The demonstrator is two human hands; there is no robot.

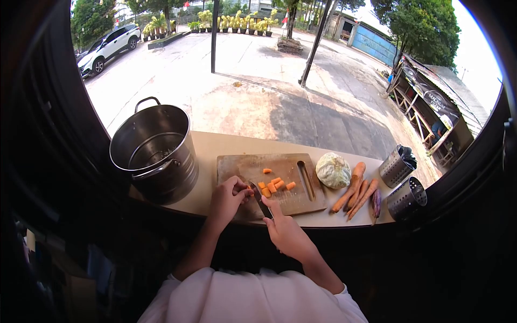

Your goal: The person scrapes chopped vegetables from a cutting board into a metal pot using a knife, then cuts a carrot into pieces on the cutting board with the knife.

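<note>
A knife (259,200) is in my right hand (284,230), its blade pointing up and left over the wooden cutting board (231,163). My left hand (230,196) is closed at the board's left part, its fingertips pinched around a small orange piece beside the blade. Several cut carrot pieces (277,183) lie on the middle of the board, just beyond the knife. Near the board's right side is a long slot (306,180).
A large metal pot (183,175) stands at the left. Right of the board are a cabbage (333,170), whole carrots (355,189), a purple vegetable (376,204) and two perforated metal holders (396,171). The counter's far edge borders a paved yard.
</note>
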